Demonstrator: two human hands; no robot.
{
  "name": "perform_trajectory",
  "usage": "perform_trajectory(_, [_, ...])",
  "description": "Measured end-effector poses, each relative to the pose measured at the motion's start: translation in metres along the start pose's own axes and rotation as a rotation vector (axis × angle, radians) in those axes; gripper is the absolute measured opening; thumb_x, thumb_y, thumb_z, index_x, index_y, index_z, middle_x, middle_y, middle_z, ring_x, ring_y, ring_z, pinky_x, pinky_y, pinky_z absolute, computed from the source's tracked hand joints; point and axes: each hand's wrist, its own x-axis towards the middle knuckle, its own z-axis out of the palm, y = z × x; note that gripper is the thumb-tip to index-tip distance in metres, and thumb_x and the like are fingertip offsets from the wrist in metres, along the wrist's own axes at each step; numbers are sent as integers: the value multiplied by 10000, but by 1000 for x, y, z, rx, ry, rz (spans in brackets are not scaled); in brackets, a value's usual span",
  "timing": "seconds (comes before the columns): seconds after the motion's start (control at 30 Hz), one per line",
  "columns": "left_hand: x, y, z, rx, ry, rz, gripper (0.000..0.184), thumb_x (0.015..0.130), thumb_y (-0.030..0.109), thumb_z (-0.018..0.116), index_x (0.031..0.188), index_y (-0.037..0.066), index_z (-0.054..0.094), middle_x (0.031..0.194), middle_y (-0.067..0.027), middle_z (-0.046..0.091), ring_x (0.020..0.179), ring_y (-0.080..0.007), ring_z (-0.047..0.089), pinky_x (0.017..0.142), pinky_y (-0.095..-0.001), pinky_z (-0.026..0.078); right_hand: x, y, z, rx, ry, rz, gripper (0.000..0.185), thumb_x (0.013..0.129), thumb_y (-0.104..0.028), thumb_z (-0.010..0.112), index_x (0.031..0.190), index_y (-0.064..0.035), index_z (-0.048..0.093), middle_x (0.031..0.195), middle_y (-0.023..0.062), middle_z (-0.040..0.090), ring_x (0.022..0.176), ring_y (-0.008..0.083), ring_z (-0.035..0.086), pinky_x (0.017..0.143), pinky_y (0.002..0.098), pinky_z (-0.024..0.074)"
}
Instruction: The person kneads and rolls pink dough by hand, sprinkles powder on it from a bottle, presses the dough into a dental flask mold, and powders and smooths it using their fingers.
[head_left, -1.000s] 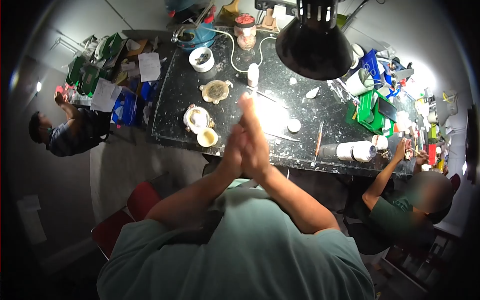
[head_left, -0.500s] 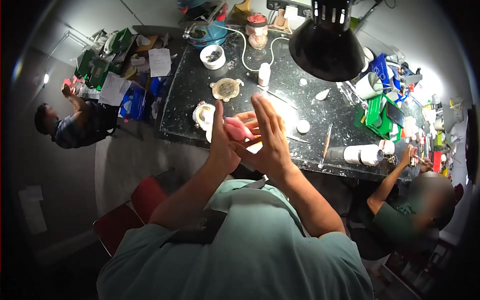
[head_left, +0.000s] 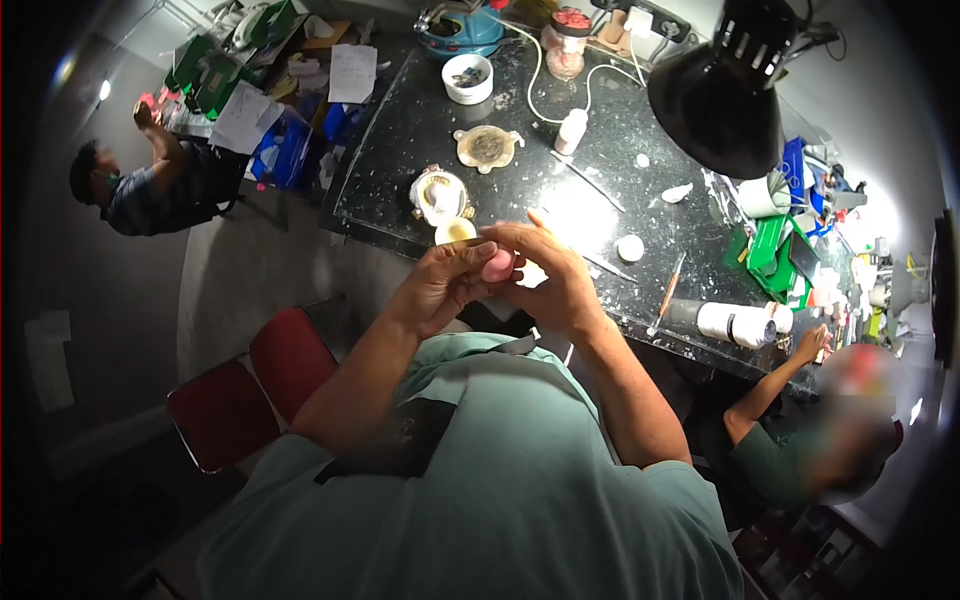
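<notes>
Between my two hands, just off the table's front edge, is a lump of pink dough-like material (head_left: 499,265). My left hand (head_left: 440,288) has its fingers and thumb closed round the lump's left side. My right hand (head_left: 550,272) curves over it from the right, its fingers bent against it. Just beyond my left hand stands a small cream-coloured cup (head_left: 455,231), and behind that a round metal flask (head_left: 438,196) with a pale cast in it. A second flask part (head_left: 489,148) lies farther back.
On the black table (head_left: 400,130) are a white bowl (head_left: 468,79), a small white bottle (head_left: 571,132), a brown-handled tool (head_left: 671,287) and a large white bottle (head_left: 735,323). A black lamp (head_left: 718,110) hangs above. One co-worker (head_left: 800,450) sits right, another (head_left: 150,190) far left.
My hands, first pressed palm to palm, parted to show the pink lump and now have their fingers bent round it. The view has shifted, so the table appears tilted.
</notes>
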Motion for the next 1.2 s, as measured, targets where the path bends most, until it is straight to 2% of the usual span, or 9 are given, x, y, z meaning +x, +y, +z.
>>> perform_trajectory(0.13, [-8, -8, -27, 194, 337, 69, 547, 1091, 408, 463, 1456, 8, 536, 1287, -165, 684, 1209, -263, 672, 1071, -435, 514, 6, 19, 29, 236, 52, 213, 679, 750, -131, 877, 1379, -96, 624, 1281, 99, 701, 1220, 287, 654, 1193, 489, 387])
perform_trajectory(0.2, [-19, -4, -44, 179, 482, 65, 721, 1040, 566, 462, 1530, 37, 468, 1452, -132, 582, 1311, -229, 572, 1054, -390, 462, 18, 35, 46, 185, 49, 275, 735, 757, -199, 894, 1416, -98, 584, 1247, 108, 709, 1187, 288, 668, 1194, 502, 375])
perform_trajectory(0.37, [-9, -49, -101, 1146, 570, 441, 693, 876, 214, 779, 1501, 84, 508, 1429, -122, 569, 1237, -242, 573, 914, -346, 504, 30, 91, 86, -296, -207, 87, 925, 731, -316, 912, 1512, -102, 465, 1384, 179, 606, 1354, 318, 541, 1233, 520, 293])
perform_trajectory(0.4, [-5, -52, -102, 1140, 564, 484, 785, 757, 53, 837, 1477, 100, 528, 1421, -119, 563, 1200, -253, 578, 862, -340, 512, 32, 91, 90, -354, -210, 68, 937, 725, -328, 915, 1513, -97, 462, 1424, 191, 576, 1383, 326, 513, 1238, 522, 282])
perform_trajectory(0.67, [27, -74, -114, 1177, 518, 707, 779, 748, 71, 868, 1454, 106, 540, 1430, -121, 563, 1276, -303, 573, 1019, -395, 517, 27, 104, 73, 160, -114, 411, 998, 699, -291, 954, 1536, -80, 451, 1419, 181, 567, 1365, 319, 538, 1113, 407, 468])
perform_trajectory(0.8, [33, -68, -108, 1093, 558, 635, 654, 731, 88, 894, 1333, 87, 639, 1274, -127, 657, 1244, -324, 590, 1037, -430, 507, 18, 88, 60, 135, -256, 496, 831, 742, -265, 929, 1470, -114, 558, 1294, 127, 643, 1229, 269, 634, 1062, 412, 508])
perform_trajectory(0.83, [29, -64, -105, 1006, 559, 587, 607, 752, 116, 907, 1306, 85, 663, 1234, -105, 689, 1219, -258, 625, 1016, -399, 520, 18, 85, 59, 239, -203, 514, 734, 757, -246, 916, 1414, -107, 620, 1271, 102, 659, 1203, 256, 644, 1059, 395, 504])
perform_trajectory(1.07, [-21, 9, -40, 341, 124, 377, 533, 810, -3, 844, 1299, 10, 634, 1242, -88, 692, 1170, -174, 657, 1033, -347, 554, 22, 9, 33, 565, -32, 314, 520, 795, -199, 888, 1266, -51, 727, 1183, 79, 698, 1133, 193, 649, 999, 330, 495])
perform_trajectory(1.2, [-31, 26, -8, 365, 135, 363, 447, 819, -78, 793, 1241, -12, 660, 1158, -96, 709, 1112, -173, 679, 984, -327, 581, 13, -19, 23, 674, 138, 219, 360, 826, -90, 853, 1161, -1, 755, 1086, 99, 699, 1024, 178, 651, 904, 315, 505])
